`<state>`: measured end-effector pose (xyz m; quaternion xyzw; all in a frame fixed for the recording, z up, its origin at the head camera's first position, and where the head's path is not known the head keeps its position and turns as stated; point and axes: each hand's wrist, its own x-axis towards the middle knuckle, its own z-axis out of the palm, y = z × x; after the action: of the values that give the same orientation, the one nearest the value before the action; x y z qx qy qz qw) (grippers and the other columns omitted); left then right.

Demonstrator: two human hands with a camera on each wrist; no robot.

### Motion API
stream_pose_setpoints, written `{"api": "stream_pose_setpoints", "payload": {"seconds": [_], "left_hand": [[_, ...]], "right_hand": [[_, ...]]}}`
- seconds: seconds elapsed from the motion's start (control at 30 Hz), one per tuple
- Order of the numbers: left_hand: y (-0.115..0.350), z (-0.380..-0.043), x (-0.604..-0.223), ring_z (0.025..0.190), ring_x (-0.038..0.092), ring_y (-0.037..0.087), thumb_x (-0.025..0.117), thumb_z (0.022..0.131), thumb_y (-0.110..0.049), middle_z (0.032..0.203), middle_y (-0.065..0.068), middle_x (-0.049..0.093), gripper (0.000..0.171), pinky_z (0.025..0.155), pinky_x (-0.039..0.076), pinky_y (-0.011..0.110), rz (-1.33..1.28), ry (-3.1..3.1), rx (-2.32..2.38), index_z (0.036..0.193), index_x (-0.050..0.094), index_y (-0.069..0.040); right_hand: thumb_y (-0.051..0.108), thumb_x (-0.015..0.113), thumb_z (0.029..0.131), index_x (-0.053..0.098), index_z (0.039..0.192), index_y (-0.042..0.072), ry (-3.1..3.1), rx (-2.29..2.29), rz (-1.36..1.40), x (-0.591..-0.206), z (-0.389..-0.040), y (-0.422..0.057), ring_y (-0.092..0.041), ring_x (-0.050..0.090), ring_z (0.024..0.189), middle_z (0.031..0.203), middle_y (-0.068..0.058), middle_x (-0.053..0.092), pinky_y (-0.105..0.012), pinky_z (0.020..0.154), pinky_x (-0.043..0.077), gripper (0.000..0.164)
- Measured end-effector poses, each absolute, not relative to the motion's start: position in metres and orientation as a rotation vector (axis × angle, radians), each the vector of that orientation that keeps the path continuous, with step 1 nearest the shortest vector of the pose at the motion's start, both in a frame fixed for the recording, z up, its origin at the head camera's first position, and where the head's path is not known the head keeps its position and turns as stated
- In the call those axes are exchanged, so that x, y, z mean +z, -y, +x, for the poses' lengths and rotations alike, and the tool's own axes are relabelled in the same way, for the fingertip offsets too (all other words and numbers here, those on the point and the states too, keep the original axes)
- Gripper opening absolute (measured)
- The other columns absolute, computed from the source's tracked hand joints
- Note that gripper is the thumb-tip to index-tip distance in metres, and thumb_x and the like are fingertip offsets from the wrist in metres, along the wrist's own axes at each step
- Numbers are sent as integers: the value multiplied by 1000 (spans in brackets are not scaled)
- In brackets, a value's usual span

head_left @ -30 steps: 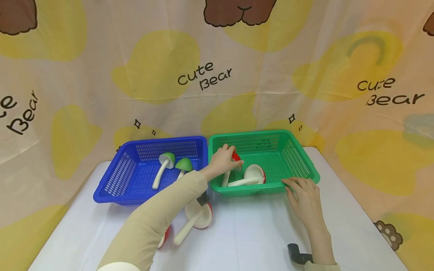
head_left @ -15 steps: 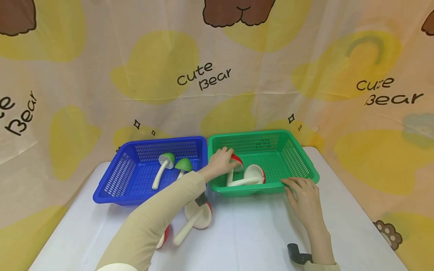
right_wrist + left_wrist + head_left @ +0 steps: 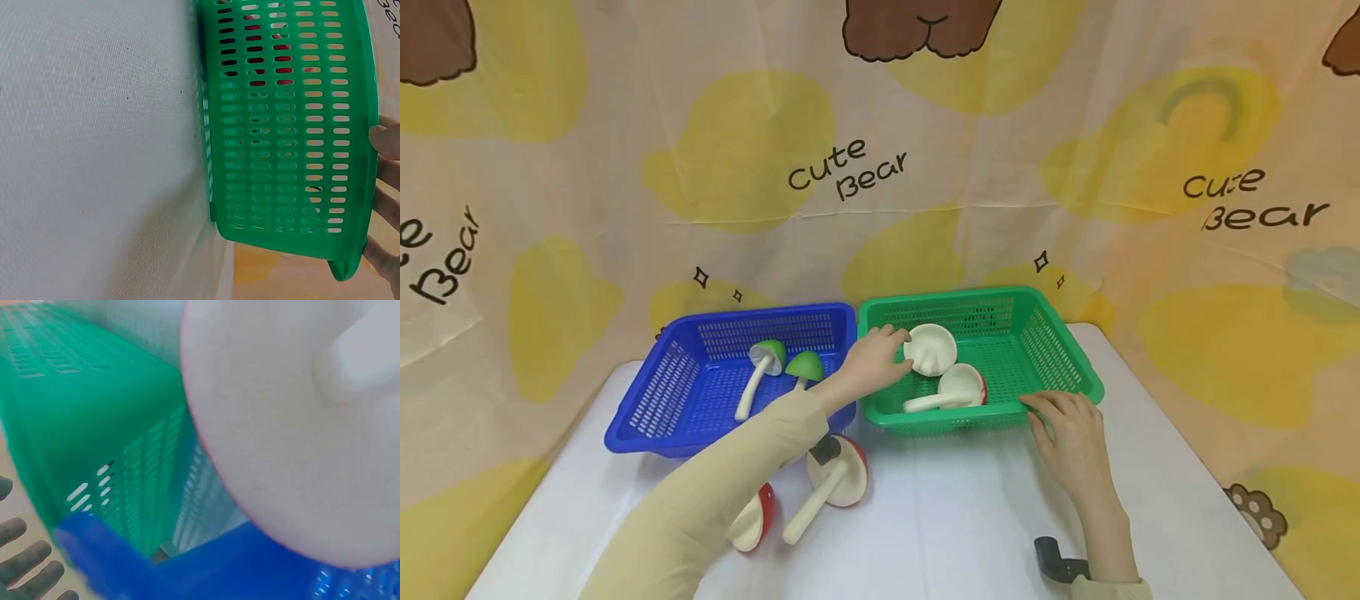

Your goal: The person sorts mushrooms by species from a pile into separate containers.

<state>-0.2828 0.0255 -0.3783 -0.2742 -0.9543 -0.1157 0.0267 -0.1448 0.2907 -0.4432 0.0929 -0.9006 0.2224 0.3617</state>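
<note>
My left hand [image 3: 876,358] reaches over the left side of the green basket [image 3: 1011,412], its fingers apart and holding nothing. Close to its fingertips, a toy mushroom [image 3: 931,346] shows its white underside. A second mushroom [image 3: 966,385], red-edged, lies below it in the same basket. At the basket's front right, my right hand [image 3: 1071,437] pinches the rim between thumb and fingers; the right wrist view shows the fingers [image 3: 389,203] along that rim. Under my left wrist, a red-capped mushroom [image 3: 842,475] lies on the table, its pale underside [image 3: 269,444] filling much of the left wrist view.
A blue basket [image 3: 647,429] stands against the green one, with two green-capped mushrooms [image 3: 767,357] inside. Another red mushroom [image 3: 756,517] lies on the white table [image 3: 940,517], partly behind my left sleeve. A printed cloth [image 3: 880,250] hangs behind the baskets.
My left hand has let go of the red mushroom and drawn back left. That mushroom has turned in the green basket, its underside now facing up. The right hand stays on the rim.
</note>
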Motion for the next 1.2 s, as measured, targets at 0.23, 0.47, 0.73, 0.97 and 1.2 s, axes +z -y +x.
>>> {"api": "stream_pose_setpoints", "payload": {"seconds": [0.23, 0.47, 0.73, 0.97, 1.2], "left_hand": [[-16, -260, -366, 95, 58, 23, 63, 91, -32, 114, 7, 63, 41, 67, 48, 30, -898, 2893, -418, 126, 60, -12], [-5, -235, -354, 92, 61, 20, 64, 90, -31, 109, 4, 65, 36, 67, 50, 31, -951, 2839, -468, 121, 63, -13], [8, -207, -346, 93, 59, 15, 64, 90, -27, 105, -2, 66, 28, 73, 49, 29, -1043, 2744, -536, 115, 67, -16], [17, -188, -348, 94, 61, 15, 65, 89, -28, 104, -2, 66, 27, 76, 51, 30, -1054, 2717, -543, 113, 67, -16], [27, -173, -353, 95, 59, 14, 68, 87, -27, 106, -3, 66, 30, 77, 52, 29, -1003, 2725, -551, 114, 67, -15]], "right_hand": [[-3, 73, 77, 72, 100, 6, 2324, 569, 233, -443, -145, -291, -34, 56, 101, 100, -14, 69, -59, 96, 35, 25], [-3, 73, 77, 72, 100, 7, 2320, 566, 237, -443, -145, -290, -34, 56, 100, 99, -13, 69, -58, 94, 36, 25], [-3, 73, 77, 72, 100, 7, 2329, 559, 228, -440, -144, -288, -34, 56, 101, 99, -14, 69, -58, 92, 37, 25], [-4, 73, 77, 72, 100, 6, 2322, 560, 233, -438, -143, -288, -35, 56, 100, 98, -14, 69, -59, 93, 37, 25], [-5, 72, 77, 72, 100, 6, 2321, 563, 237, -439, -144, -288, -35, 56, 100, 99, -14, 69, -59, 93, 36, 25]]}}
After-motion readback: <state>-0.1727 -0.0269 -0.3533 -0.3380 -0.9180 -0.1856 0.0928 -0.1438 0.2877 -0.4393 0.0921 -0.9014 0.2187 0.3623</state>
